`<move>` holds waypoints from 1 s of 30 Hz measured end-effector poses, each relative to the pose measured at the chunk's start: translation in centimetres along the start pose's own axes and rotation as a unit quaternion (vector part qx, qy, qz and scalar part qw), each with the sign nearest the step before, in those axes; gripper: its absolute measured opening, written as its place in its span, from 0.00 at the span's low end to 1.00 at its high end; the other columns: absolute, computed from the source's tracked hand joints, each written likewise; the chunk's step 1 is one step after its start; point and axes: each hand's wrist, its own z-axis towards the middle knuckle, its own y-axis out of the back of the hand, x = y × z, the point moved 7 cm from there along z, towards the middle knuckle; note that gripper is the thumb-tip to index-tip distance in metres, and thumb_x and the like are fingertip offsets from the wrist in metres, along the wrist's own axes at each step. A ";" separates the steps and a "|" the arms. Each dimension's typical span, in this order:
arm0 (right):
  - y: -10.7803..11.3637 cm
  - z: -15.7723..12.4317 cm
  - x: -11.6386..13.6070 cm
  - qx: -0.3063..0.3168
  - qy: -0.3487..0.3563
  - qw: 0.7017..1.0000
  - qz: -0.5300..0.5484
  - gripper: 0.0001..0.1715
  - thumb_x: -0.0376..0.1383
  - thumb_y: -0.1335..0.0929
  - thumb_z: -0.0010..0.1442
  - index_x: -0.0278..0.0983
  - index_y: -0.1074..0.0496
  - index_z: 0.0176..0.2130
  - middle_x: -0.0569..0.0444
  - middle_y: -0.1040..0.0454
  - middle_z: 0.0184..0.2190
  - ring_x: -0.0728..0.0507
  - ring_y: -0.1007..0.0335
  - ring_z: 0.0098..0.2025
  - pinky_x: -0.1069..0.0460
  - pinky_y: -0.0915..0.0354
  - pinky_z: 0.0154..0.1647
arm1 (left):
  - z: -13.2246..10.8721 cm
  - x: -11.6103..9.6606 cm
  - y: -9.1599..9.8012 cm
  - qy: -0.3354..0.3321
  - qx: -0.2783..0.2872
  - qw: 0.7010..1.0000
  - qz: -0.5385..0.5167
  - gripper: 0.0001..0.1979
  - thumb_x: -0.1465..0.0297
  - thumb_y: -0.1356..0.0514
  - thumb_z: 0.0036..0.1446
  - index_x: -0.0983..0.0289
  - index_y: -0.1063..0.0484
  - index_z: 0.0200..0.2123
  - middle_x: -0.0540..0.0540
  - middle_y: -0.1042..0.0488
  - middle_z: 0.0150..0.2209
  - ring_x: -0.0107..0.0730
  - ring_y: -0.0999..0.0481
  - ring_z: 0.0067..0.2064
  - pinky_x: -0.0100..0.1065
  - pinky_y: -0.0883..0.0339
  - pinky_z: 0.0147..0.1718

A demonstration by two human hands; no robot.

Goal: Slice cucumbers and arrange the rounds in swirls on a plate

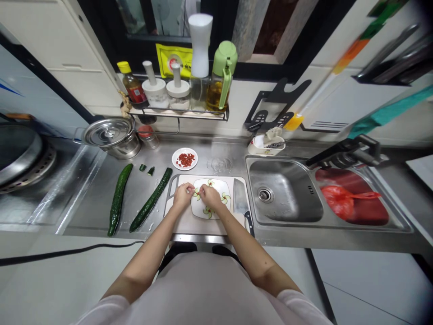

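Note:
A white squarish plate point(197, 210) lies on a cutting board point(196, 227). Green curved slices point(225, 197) with red centres form small pinwheels near the plate's sides. Over the plate's left part, my left hand point(183, 196) is closed in a pinch at the left pinwheel. Facing it, my right hand point(209, 197) is also closed, fingertips pressed together above the same pinwheel. Whatever sits between the fingertips is too small to make out. Behind the board stands a small white dish point(174, 159) of red dried berries point(186, 159). A cleaver point(241, 197) rests on the board's right side.
Two cucumbers point(120, 198) and two small cut ends point(150, 171) lie left of the board. A lidded steel pot point(123, 144) stands behind them. Right of the board is a sink point(287, 198); a red bag point(338, 202) sits in the far basin. A condiment rack point(182, 114) hangs above.

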 end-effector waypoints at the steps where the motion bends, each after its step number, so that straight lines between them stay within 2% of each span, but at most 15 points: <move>1: 0.0 0.0 0.0 0.001 -0.001 1.000 0.001 0.09 0.38 0.39 0.66 0.39 0.31 0.42 0.52 0.24 0.38 0.46 0.31 0.38 0.53 0.49 0.32 | 0.0 0.0 0.1 0.000 -0.001 1.000 0.000 0.06 0.72 0.39 0.51 0.61 0.24 0.35 0.52 0.23 0.33 0.33 0.27 0.35 0.32 0.38 0.38; 14: -1.0 0.4 0.3 0.017 0.007 1.000 0.001 0.10 0.38 0.39 0.66 0.38 0.31 0.42 0.51 0.25 0.39 0.47 0.33 0.37 0.54 0.51 0.30 | -0.3 0.3 0.1 0.014 -0.007 1.000 0.016 0.07 0.73 0.39 0.51 0.62 0.24 0.35 0.51 0.23 0.33 0.32 0.28 0.36 0.31 0.39 0.37; 20: -0.6 0.4 0.5 0.006 0.007 1.000 0.019 0.09 0.37 0.39 0.65 0.39 0.31 0.41 0.52 0.25 0.36 0.46 0.34 0.36 0.54 0.51 0.31 | -0.6 0.8 0.9 0.025 -0.040 0.999 0.000 0.07 0.72 0.39 0.52 0.62 0.24 0.36 0.52 0.23 0.34 0.32 0.27 0.35 0.31 0.38 0.36; 23: 0.3 0.4 0.4 -0.014 0.001 0.999 0.049 0.07 0.36 0.38 0.63 0.39 0.31 0.39 0.53 0.25 0.33 0.46 0.34 0.34 0.54 0.51 0.30 | -1.0 1.4 1.2 0.029 -0.065 0.997 -0.029 0.09 0.71 0.41 0.52 0.63 0.24 0.37 0.52 0.24 0.32 0.33 0.27 0.35 0.31 0.37 0.37; 26: 2.3 -0.2 -0.7 -0.062 -0.002 0.993 0.099 0.06 0.36 0.37 0.61 0.39 0.31 0.37 0.55 0.26 0.31 0.46 0.35 0.32 0.55 0.49 0.30 | -1.2 2.4 1.3 0.042 -0.081 0.994 -0.066 0.10 0.69 0.42 0.53 0.63 0.24 0.39 0.52 0.25 0.31 0.32 0.27 0.34 0.31 0.36 0.37; 30: 5.6 -3.0 -5.2 -0.146 -0.039 0.976 0.159 0.09 0.39 0.38 0.60 0.39 0.31 0.37 0.57 0.29 0.26 0.47 0.36 0.29 0.55 0.47 0.30 | -1.6 4.1 0.8 0.070 -0.067 0.987 -0.124 0.14 0.67 0.41 0.53 0.64 0.25 0.42 0.51 0.27 0.30 0.29 0.29 0.30 0.30 0.36 0.34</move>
